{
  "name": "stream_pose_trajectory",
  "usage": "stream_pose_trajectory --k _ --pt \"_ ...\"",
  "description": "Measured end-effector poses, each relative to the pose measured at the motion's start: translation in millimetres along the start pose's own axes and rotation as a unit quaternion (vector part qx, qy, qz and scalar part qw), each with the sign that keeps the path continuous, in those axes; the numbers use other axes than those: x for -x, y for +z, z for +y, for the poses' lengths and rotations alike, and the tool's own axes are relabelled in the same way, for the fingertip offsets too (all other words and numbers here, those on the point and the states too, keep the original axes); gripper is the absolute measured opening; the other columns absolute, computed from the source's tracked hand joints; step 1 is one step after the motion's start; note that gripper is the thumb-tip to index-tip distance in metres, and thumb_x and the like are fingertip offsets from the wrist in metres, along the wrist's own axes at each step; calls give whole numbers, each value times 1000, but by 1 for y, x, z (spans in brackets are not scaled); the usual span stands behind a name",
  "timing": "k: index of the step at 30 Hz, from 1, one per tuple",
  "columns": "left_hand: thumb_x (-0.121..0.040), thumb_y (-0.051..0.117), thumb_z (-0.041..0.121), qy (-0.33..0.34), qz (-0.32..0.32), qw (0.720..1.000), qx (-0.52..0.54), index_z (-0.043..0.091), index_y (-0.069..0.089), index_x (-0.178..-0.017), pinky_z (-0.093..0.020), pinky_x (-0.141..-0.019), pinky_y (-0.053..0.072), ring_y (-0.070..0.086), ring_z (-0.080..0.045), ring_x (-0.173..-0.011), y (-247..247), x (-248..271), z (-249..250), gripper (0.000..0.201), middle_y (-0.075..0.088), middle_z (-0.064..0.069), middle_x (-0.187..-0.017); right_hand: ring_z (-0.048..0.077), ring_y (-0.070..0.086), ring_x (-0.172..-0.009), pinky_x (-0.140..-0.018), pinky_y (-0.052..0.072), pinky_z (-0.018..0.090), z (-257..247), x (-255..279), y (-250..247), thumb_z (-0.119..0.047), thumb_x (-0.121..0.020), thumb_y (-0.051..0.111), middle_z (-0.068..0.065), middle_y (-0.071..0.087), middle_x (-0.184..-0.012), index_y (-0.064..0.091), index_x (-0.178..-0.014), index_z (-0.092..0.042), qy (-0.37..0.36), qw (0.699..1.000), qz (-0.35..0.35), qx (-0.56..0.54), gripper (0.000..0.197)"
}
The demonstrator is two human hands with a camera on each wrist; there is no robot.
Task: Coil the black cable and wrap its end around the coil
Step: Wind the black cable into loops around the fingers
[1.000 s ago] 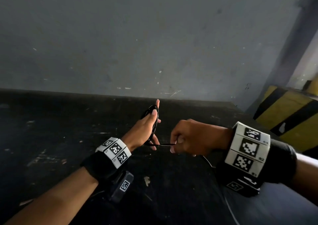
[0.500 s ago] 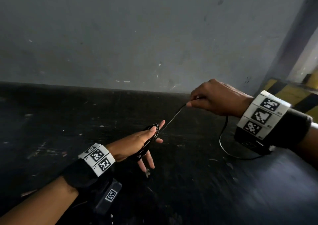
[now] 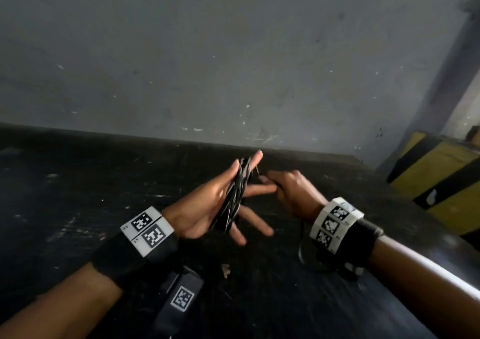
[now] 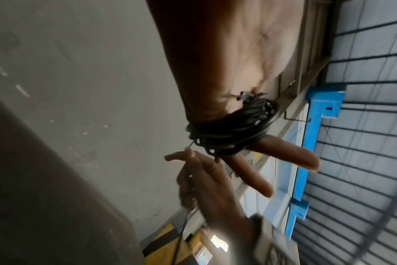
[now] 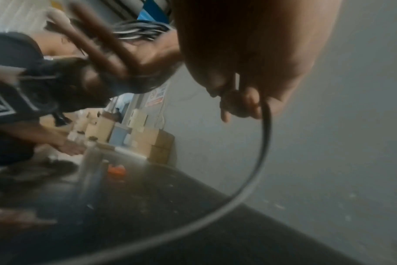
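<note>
Many loops of cable (image 3: 235, 196) sit round the flat, open left hand (image 3: 207, 203). The right hand (image 3: 291, 193) pinches the loose end; I think it must loop again.

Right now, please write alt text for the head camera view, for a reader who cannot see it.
A black cable is coiled around the open left hand, held above a dark table. The right hand pinches the loose cable beside it.

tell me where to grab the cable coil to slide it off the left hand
Pinch the coil across its whole bundle on the palm side, coming from the right, where the right hand already is. The left hand has straight, spread fingers, so the loops should slide off toward the fingertips.
</note>
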State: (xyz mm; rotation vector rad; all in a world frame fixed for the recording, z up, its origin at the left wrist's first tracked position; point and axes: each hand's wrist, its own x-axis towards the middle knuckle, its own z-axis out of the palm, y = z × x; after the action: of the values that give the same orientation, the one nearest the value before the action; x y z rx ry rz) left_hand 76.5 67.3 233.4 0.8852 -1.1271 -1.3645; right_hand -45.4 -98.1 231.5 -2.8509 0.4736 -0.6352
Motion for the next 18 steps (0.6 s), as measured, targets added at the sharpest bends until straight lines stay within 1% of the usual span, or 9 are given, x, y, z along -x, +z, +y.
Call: stream_pose_trajectory --k 2,4,5,7,8,11,13,16,18 --pt "-94 16 57 47 42 997 50 57 27 -137 -30 -44 57 71 -34 -89 -4 -12 10 45 49 -6 -144 32 66 -76 -66 51 40 -13 2 14 -24 -86 44 15 70 -84 61 -90 -15 -1 998 -6 -69 20" --pt "-95 19 56 84 78 988 100 53 27 -140 -30 -46 58 71 -35 -88 -9 -24 17 46 45 -10 -147 25 68 -84 -71 53 33 -25 1 28 -9 -84 46 10 69 -94 61 -102 -8 -11 993 -14 -118 23" --pt "-95 20 56 100 95 983 119 52 26 -141 -29 -47 59 72 -36 -87 -12 -29 19 47 42 -12 -148 26 68 -81 -68 53 31 -32 -1 34 -7 -86 45 9 67 -91 59 -103 -7 -3 991 -24 -130 22" --pt "-96 21 55 124 123 975 140 52 23 -142 -29 -48 59 72 -38 -84 -15 -37 20 47 37 -13 -151 28 65 -57 -51 52 31 -44 -3 43 -8 -92 44 8 62 -75 52 -98 -7 41 985 -57 -155 11" --pt "-96 21 55 135 136 971 141 53 22 -142 -30 -48 59 72 -38 -84 -17 -40 20 47 34 -13 -153 23 61 -47 -44 51 30 -49 -3 46 -7 -93 43 8 60 -69 47 -99 -9 62 978 -81 -184 8" --pt "-96 19 56 167 184 965 88 55 15 -143 -31 -51 59 72 -35 -88 -26 -43 17 47 23 -11 -157 15 58 -41 -39 48 25 -59 3 50 -5 -94 43 6 59 -65 42 -112 -16 78 956 -140 -244 21" --pt "-95 18 56 178 212 960 35 57 10 -142 -35 -56 60 72 -31 -91 -33 -42 12 48 17 -9 -159 13 57 -43 -39 48 23 -64 8 48 -7 -95 42 5 57 -66 42 -112 -17 78 948 -177 -255 20" --pt "-89 23 61 165 233 958 -37 61 9 -140 -44 -63 61 70 -31 -96 -40 -38 1 53 12 -4 -161 8 54 -42 -40 48 20 -71 15 41 -9 -96 43 3 54 -66 44 -113 -18 78 938 -234 -243 19" --pt "-83 26 65 143 237 957 -88 64 11 -137 -46 -65 60 69 -31 -98 -43 -36 -9 55 13 -1 -160 7 54 -42 -40 48 18 -77 18 34 -10 -96 45 2 55 -66 44 -121 -13 80 936 -264 -219 25"
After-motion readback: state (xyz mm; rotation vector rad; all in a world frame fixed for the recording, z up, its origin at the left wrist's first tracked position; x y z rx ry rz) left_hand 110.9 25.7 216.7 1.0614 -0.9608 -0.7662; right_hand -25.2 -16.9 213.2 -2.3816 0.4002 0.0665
